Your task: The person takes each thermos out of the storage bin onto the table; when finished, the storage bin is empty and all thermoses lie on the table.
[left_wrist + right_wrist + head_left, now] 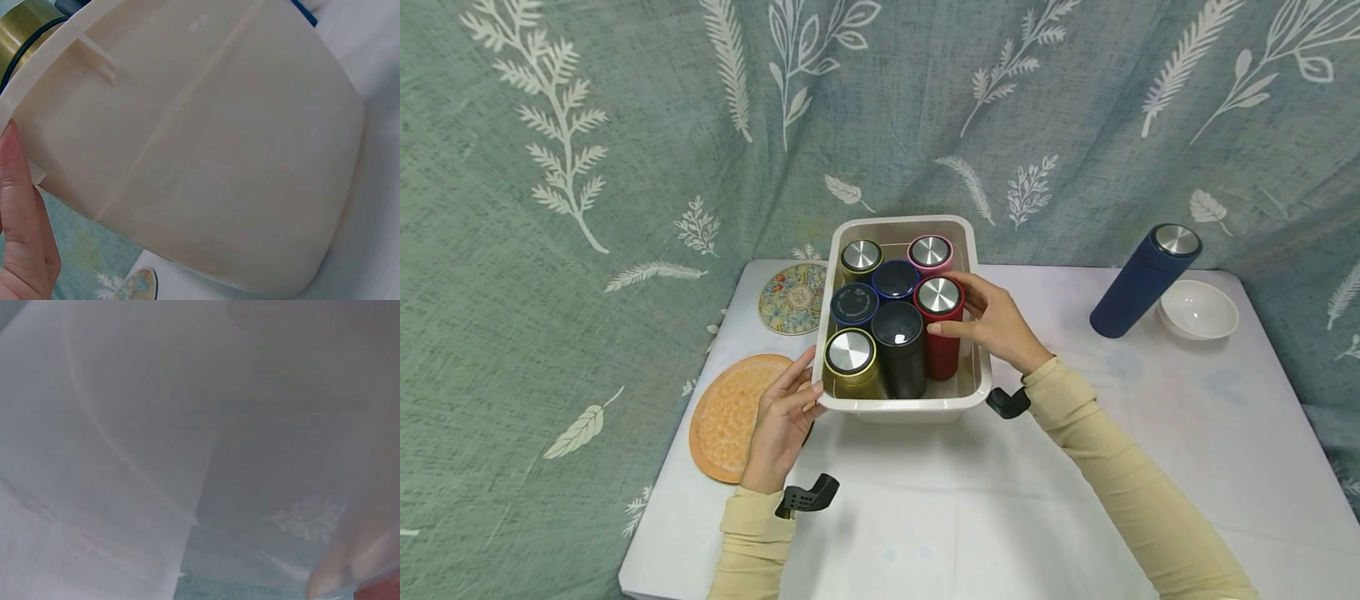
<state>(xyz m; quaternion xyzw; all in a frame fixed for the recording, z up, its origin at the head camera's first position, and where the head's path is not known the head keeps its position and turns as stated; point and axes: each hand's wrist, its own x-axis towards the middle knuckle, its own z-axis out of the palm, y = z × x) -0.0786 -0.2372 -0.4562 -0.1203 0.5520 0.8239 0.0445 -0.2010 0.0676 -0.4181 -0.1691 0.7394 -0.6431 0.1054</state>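
A cream plastic tub (pixel 917 406) holds several thermos bottles standing upright. At its right side, my right hand (pixel 992 321) grips a red thermos (pixel 942 350), thumb on the near side and fingers behind. My left hand (pixel 781 425) holds the tub's near-left corner by the rim; its fingertips also show against the rim in the left wrist view. Beside the red thermos stand a black thermos (pixel 902 367) and a gold thermos (pixel 852 358). Behind are two dark blue-rimmed lids (pixel 895 279), a pink thermos (pixel 930 252) and another yellowish one (pixel 862 258). A pale, hazy surface fills most of the right wrist view.
A dark blue thermos (pixel 1138 287) stands at the right, beside a white bowl (pixel 1198 310). An orange round mat (pixel 730 417) and a patterned round mat (pixel 790 298) lie left of the tub. A green leaf-print curtain (pixel 880 108) hangs behind the white-covered table (pixel 940 517).
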